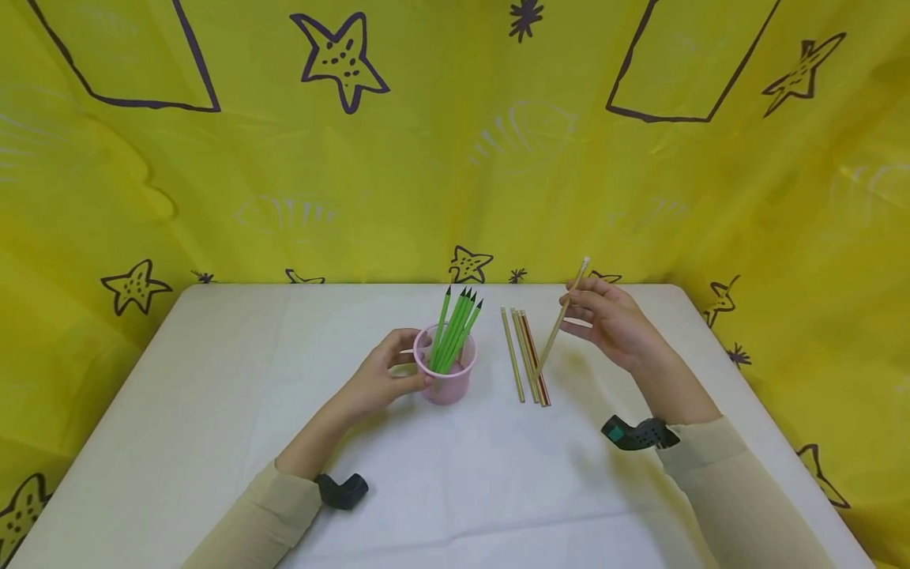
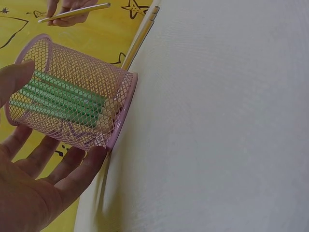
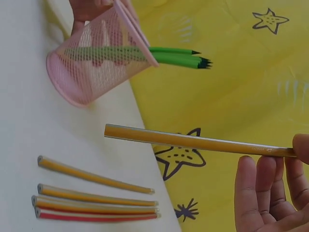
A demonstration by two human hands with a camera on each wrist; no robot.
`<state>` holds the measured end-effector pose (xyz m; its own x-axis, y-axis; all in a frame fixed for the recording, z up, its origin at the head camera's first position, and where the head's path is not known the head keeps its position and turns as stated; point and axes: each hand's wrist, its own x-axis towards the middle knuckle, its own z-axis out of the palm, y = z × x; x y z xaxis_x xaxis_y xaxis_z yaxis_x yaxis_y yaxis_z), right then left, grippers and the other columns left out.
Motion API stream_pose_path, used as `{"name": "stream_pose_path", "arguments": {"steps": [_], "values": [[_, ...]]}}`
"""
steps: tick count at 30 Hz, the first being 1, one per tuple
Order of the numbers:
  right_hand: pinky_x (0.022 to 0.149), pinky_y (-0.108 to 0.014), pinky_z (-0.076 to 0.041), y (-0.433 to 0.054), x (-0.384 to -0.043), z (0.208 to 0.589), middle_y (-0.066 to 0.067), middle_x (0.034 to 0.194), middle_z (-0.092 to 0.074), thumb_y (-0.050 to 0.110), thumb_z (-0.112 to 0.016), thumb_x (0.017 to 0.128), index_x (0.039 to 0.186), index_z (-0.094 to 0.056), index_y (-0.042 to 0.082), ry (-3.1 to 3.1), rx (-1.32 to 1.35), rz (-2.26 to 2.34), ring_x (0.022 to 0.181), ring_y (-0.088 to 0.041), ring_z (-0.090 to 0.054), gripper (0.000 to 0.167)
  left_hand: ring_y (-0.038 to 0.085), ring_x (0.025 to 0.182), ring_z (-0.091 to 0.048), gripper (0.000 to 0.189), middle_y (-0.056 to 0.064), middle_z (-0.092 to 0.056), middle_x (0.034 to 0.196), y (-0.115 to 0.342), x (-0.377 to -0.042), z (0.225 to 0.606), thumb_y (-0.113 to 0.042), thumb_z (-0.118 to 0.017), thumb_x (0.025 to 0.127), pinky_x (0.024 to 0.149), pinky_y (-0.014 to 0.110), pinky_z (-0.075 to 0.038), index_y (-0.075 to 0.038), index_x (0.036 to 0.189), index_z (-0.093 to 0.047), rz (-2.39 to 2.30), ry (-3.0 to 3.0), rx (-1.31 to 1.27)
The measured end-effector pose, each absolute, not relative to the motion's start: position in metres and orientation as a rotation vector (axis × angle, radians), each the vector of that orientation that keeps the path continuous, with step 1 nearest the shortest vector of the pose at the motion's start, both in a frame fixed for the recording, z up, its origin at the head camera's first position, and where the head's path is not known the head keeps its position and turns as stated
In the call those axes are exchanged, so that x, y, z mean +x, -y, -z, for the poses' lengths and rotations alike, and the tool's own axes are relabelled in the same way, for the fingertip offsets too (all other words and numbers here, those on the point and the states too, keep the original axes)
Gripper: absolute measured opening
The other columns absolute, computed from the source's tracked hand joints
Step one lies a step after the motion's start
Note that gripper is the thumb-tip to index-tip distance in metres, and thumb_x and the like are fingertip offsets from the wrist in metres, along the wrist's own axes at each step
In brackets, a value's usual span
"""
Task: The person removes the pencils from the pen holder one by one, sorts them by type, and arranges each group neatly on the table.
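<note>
My left hand (image 1: 387, 371) grips a pink mesh pencil cup (image 1: 446, 389) from its left side, thumb at the front and fingers round the wall. Several green pencils (image 1: 451, 336) with black tips lean inside the cup, points up. On the right, my right hand (image 1: 604, 320) pinches a yellow pencil (image 3: 193, 142) near its upper end, between thumb and fingers. The pencil slants in the air, its lower end in front of a row of loose pencils (image 3: 96, 175) in the right wrist view. Those are yellow, with one red pencil (image 3: 101, 217) at the row's edge.
A white cloth covers the table (image 1: 441, 490). Behind it and along both sides hangs a yellow curtain (image 1: 426, 174) with starfish drawings. Each wrist wears a dark camera band, one near the left cuff (image 1: 343, 491) and one near the right cuff (image 1: 640, 434).
</note>
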<state>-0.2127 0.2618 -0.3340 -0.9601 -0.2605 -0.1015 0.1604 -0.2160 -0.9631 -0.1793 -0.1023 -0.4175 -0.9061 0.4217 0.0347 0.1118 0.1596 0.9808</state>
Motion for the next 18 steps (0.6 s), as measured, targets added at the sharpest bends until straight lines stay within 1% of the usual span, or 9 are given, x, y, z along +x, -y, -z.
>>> {"name": "stream_pose_path", "arguments": {"steps": [4, 11, 18], "values": [[0.083, -0.033, -0.061, -0.264, -0.216, 0.337, 0.000, 0.092, -0.066, 0.012, -0.059, 0.101, 0.103, -0.060, 0.012, -1.827, -0.089, 2.205, 0.083, -0.013, -0.064, 0.003, 0.039, 0.131, -0.050, 0.068, 0.015, -0.047, 0.147, 0.104, -0.180, 0.419, -0.010, -0.078, 0.085, 0.102, 0.049, -0.051, -0.010, 0.142, -0.042, -1.826, -2.185, 0.507], [0.080, -0.030, -0.061, -0.270, -0.221, 0.344, 0.000, 0.092, -0.065, 0.014, -0.060, 0.100, 0.105, -0.059, 0.011, -1.882, -0.025, 2.140, 0.080, -0.013, -0.064, 0.006, 0.038, 0.132, -0.050, 0.067, 0.013, -0.047, 0.148, 0.104, -0.181, 0.420, -0.011, -0.078, 0.085, 0.101, 0.049, -0.052, -0.013, 0.142, -0.042, -1.809, -2.193, 0.512], [0.078, -0.028, -0.061, -0.272, -0.228, 0.350, 0.000, 0.092, -0.065, 0.015, -0.059, 0.101, 0.101, -0.061, 0.011, -1.930, 0.002, 2.054, 0.079, -0.011, -0.063, 0.004, 0.038, 0.132, -0.050, 0.068, 0.013, -0.047, 0.148, 0.103, -0.180, 0.419, -0.011, -0.078, 0.085, 0.101, 0.048, -0.052, -0.011, 0.142, -0.042, -1.806, -2.193, 0.503]]}}
